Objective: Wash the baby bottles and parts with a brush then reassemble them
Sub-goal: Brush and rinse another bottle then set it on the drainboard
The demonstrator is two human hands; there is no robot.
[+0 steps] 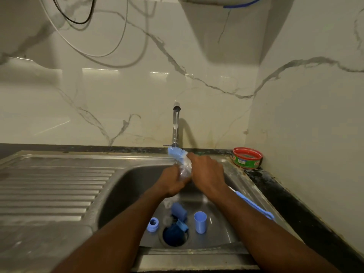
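Over the sink basin (126,186), my left hand (173,184) grips a clear baby bottle (185,169) from below. My right hand (206,172) holds a light blue bottle brush; its bristle head (176,152) pokes out above the bottle and its handle (256,206) trails down to the right past my forearm. On the basin floor lie a blue screw ring (153,224), an upright light blue cap (200,222), a darker blue cap (179,210) on its side and a dark blue piece (175,234) over the drain. A clear part (167,203) lies blurred beside them.
The tap (175,125) stands at the back of the sink, directly behind the brush head, with a thin stream of water below its spout. A red and green round tub (247,159) sits in the back right corner. The ribbed steel drainboard (55,186) stretches to the left.
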